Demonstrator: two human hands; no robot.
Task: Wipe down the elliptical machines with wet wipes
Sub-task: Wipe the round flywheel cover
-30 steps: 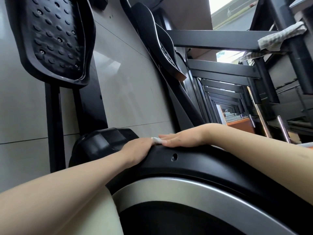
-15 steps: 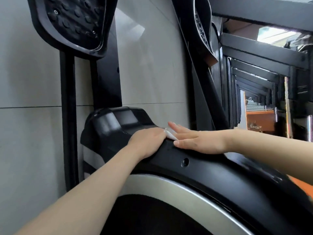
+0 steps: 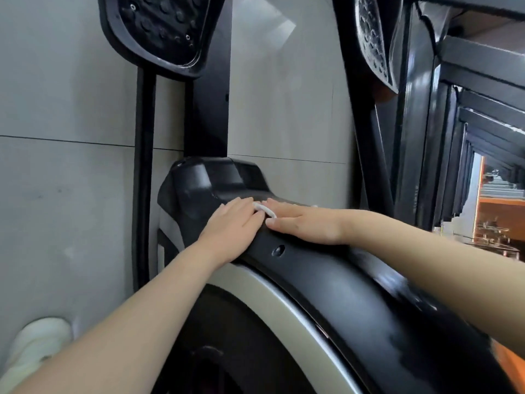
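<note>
Both hands, left hand (image 3: 231, 223) and right hand (image 3: 305, 224), press flat on a wet wipe (image 3: 264, 209) atop the flywheel cover (image 3: 326, 268); pedals (image 3: 162, 29) seemingly remain unwiped.

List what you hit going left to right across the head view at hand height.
Grey floor tiles → thin black bar → left hand → white wipe → right hand → black frames.

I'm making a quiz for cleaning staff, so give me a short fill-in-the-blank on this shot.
1. Both hands, left hand and right hand, lie flat on the machine's ____ cover.
2. The wet wipe showing between them is ____.
3. The band below the cover is ____.

Missing words: black; white; silver
</note>
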